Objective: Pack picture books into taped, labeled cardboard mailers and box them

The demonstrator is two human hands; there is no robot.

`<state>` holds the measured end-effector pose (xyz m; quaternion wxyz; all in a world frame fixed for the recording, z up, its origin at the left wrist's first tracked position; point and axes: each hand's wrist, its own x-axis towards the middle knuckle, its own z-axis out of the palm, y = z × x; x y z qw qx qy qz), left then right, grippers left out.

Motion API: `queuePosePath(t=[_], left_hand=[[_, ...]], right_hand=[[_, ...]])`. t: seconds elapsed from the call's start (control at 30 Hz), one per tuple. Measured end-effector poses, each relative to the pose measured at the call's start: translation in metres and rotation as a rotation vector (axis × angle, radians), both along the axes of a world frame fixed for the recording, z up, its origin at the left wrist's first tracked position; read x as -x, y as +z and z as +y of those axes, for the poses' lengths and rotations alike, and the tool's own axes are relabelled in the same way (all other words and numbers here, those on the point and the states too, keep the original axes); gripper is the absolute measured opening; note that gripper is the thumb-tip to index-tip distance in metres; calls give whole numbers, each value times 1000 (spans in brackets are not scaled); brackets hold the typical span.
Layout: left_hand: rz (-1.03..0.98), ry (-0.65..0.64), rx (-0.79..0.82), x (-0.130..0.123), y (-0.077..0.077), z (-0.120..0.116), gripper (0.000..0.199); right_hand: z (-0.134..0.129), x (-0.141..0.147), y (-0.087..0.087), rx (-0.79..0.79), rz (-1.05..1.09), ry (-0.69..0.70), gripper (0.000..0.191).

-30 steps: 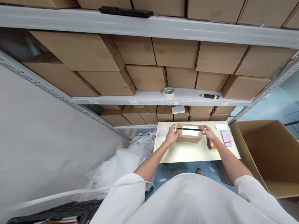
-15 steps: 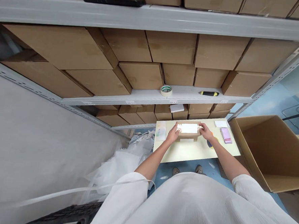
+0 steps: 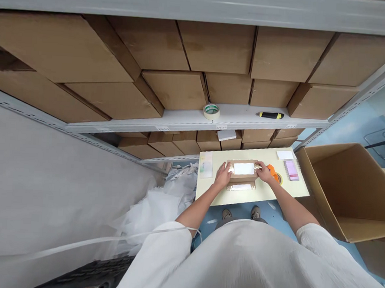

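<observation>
A small cardboard box (image 3: 242,179) lies on the cream tabletop (image 3: 215,197), with a white rectangle (image 3: 244,169) filling most of its upper face. Its near flap (image 3: 242,187) extends toward me and carries a white strip with shiny edges. My left hand (image 3: 223,175) grips the box's left end, thumb on the near side. At the opposite end, my right hand (image 3: 264,172) has its fingers closed on the right edge. Close beside the right hand rests an orange tape dispenser (image 3: 272,169) with a yellowish roll, partly covered by the forearm.
White cards (image 3: 285,155) and a blurred purple item (image 3: 291,170) lie at the table's right; a clear packet (image 3: 206,165) is on its left. A large open carton (image 3: 356,188) stands rightward. Shelves ahead hold boxes, a tape roll (image 3: 211,111) and a utility knife (image 3: 270,115).
The near flap now shows farther out, with its white strip lower toward me. More of the orange dispenser is visible beside my right hand. The view has shifted slightly downward.
</observation>
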<state>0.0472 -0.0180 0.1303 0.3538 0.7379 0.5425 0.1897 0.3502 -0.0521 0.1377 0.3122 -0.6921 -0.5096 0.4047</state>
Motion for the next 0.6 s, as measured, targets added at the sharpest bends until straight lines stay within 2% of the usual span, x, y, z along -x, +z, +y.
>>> queuePosePath(t=[0.1, 0.2, 0.33, 0.43, 0.6], left_hand=[[70, -153, -147, -16, 7, -7, 46], [83, -321, -169, -35, 9, -15, 41], [107, -299, -145, -49, 7, -19, 43], [117, -291, -125, -49, 6, -18, 44], [124, -260, -110, -51, 6, -20, 47]], right_hand=[[2, 3, -4, -12, 1, -13, 51], [-4, -1, -9, -47, -26, -15, 47], [-29, -24, -21, -79, -238, -125, 34], [-52, -49, -34, -4, -404, -189, 21], [-68, -71, -56, 131, -447, -176, 18]])
